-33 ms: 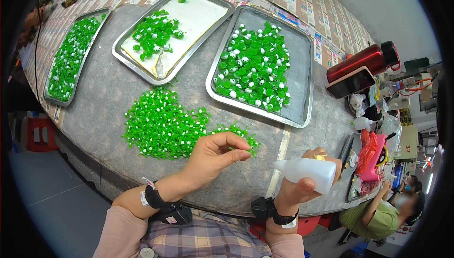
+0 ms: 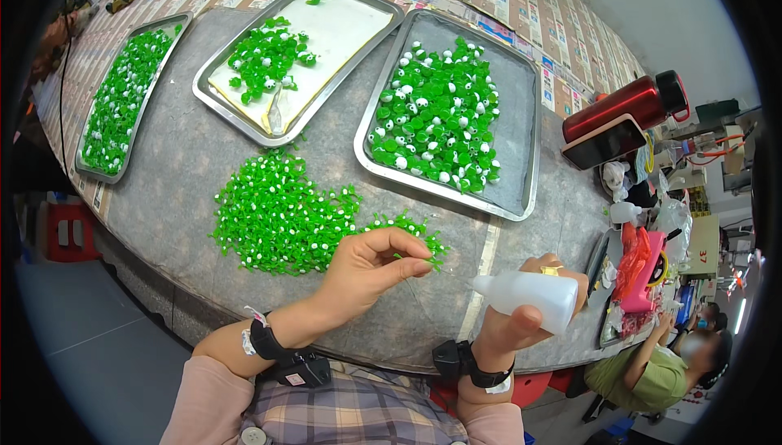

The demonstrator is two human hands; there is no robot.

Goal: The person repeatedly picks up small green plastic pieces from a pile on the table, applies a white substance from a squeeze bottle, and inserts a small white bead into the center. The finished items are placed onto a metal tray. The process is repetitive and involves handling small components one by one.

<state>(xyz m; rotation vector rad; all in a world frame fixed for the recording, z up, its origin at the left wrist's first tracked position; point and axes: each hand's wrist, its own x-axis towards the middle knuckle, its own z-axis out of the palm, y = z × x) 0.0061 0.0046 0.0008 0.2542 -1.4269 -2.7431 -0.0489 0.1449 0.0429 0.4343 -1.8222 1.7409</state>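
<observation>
Clearly, the right hand (image 2: 501,332) has its fingers wrapped around a white squeeze bottle (image 2: 533,298), which lies tilted in the grip just above the near side of the bench (image 2: 562,192). Its narrow nozzle points left, toward the left hand (image 2: 358,275), and sits apart from it. The thumb and forefinger of that left hand curve toward each other with their tips almost meeting, at the near right end of a pile of small green pieces (image 2: 281,213) dotted with white; I cannot tell whether a piece is pinched between them. Both wrists wear black straps.

The pile lies loose on the grey bench cover, left of the bottle. Beyond it are three metal trays. The right tray (image 2: 519,119) holds green pieces with white balls, the middle tray (image 2: 346,25) has a pale liner with a smaller heap of green and white pieces on it, and the left tray (image 2: 98,174) is filled with green and white pieces too.

At the right stand-off of the bench, a red flask (image 2: 611,112) lies behind a dark phone (image 2: 604,143). Farther along, a person in a green shirt (image 2: 639,376) sits with one arm reaching toward the bench.
</observation>
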